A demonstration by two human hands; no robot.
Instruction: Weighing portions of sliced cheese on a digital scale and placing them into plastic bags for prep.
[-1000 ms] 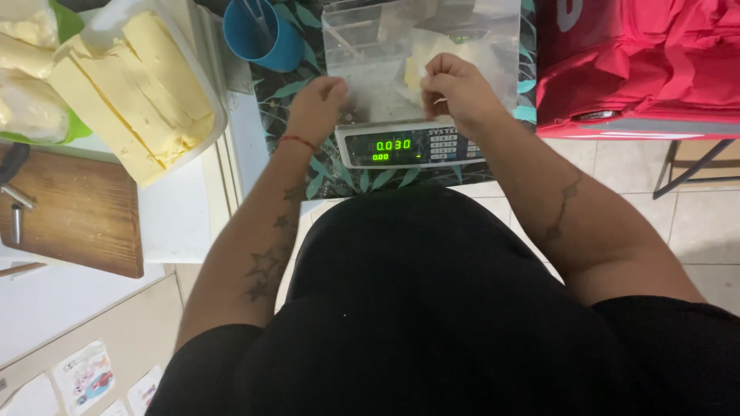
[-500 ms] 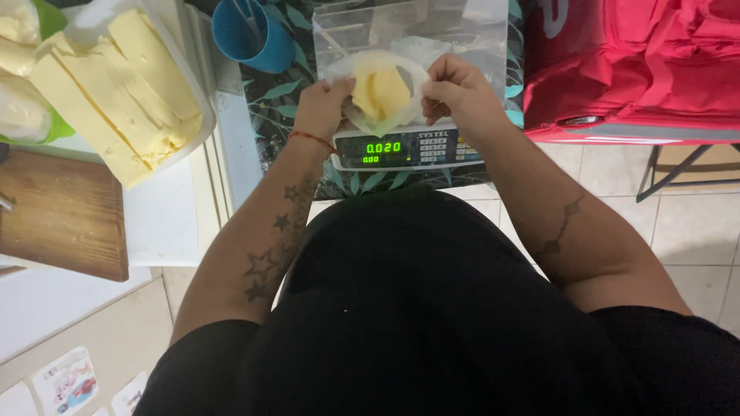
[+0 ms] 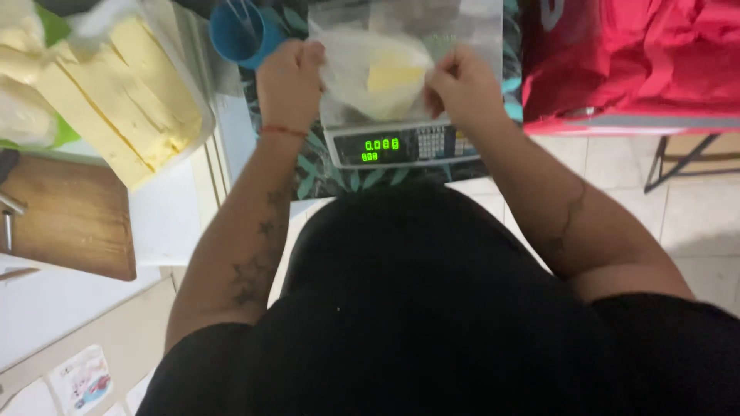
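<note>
The clear plastic bag (image 3: 375,73) has come up off the digital scale (image 3: 406,143) since half a second ago, now stretched between both fists. The left hand (image 3: 289,75) and right hand (image 3: 460,83) each pinch a bag edge (pale yellow cheese shows through, hazy). Left of the left hand lies a tub of cheese blocks (image 3: 127,96).

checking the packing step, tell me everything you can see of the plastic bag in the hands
The plastic bag is thin, clear and crinkled, slightly blurred in the picture. It holds a pale yellow block of what looks like cheese. The left hand and right hand pinch its two sides, holding it above the digital scale. Whether its bottom touches the scale's platform cannot be told.
</note>
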